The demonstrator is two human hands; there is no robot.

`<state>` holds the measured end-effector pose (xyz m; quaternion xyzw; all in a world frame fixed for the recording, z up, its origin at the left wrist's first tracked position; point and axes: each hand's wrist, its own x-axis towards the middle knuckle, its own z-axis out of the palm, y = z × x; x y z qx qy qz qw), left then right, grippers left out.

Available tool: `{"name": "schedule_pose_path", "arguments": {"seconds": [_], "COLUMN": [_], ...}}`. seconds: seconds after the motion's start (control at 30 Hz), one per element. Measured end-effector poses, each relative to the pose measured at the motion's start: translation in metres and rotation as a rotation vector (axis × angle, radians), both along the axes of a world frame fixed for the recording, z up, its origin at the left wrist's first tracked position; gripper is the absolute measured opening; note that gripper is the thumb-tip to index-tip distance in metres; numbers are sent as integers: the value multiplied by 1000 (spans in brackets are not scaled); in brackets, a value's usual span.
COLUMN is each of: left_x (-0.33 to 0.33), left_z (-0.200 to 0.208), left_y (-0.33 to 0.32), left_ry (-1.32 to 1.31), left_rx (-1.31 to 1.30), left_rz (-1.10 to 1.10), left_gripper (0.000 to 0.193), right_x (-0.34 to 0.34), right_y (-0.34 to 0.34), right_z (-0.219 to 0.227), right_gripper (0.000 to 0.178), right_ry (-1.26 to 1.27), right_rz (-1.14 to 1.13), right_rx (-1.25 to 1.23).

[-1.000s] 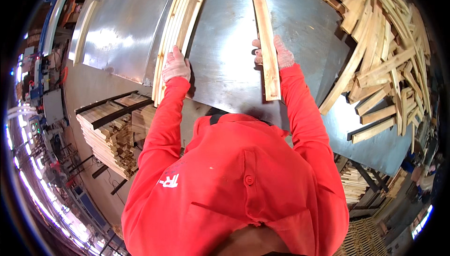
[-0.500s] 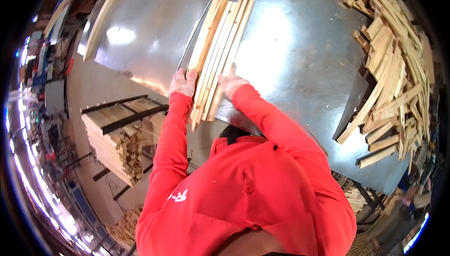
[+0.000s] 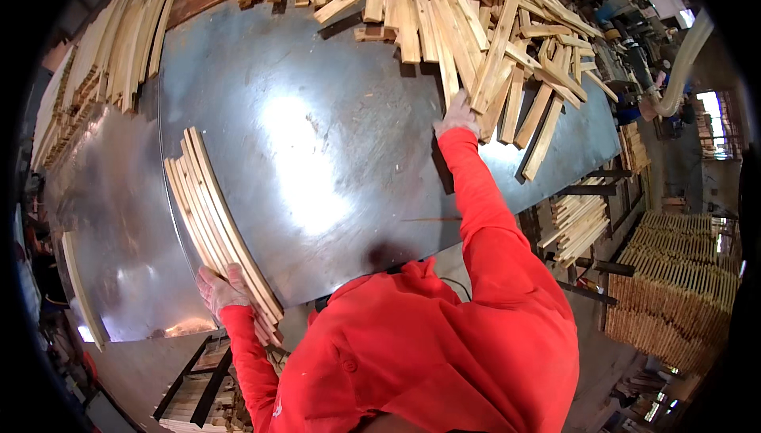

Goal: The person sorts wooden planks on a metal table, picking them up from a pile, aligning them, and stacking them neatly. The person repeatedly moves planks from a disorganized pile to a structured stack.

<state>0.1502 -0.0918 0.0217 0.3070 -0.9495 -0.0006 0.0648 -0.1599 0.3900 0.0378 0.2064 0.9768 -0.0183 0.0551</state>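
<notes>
My left hand, in a pale glove, holds the near part of a row of long, thin wooden strips. The strips lie side by side on the metal table, their near ends reaching past its edge. Out to the right, my gloved right hand is closed on the near end of a wooden strip at the edge of a loose pile. Its fingertips are partly hidden among the pieces. Several strips of the pile lie crossed over one another around that hand.
More strips stand stacked at the far left. One single strip lies along the table's left side. Below the table edge are a rack of wood at left and strips on a rack at right, beside a tall wood stack.
My view has turned to the right. My right hand has left the row of strips and reached out to the pile. My left hand has stayed at the row's near part.
</notes>
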Motion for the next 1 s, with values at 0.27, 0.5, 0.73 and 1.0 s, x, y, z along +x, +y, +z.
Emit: {"name": "schedule_pose_path", "arguments": {"seconds": [0.27, 0.5, 0.73, 1.0], "left_x": [-177, -127, -41, -52], "left_z": [19, 22, 50, 9], "left_y": [234, 245, 198, 117], "left_ry": [-360, -306, 181, 50], "left_rx": [2299, 1975, 1754, 795], "left_rz": [281, -207, 35, 378], "left_gripper": [51, 54, 53, 62], "right_x": [26, -92, -40, 116], "right_y": [-21, 69, 89, 44], "right_z": [-50, 0, -19, -98], "right_gripper": [71, 108, 89, 71], "right_ry": [93, 133, 452, 42], "right_rz": [209, -90, 168, 39], "right_rx": [-1206, 8, -442, -1577]}}
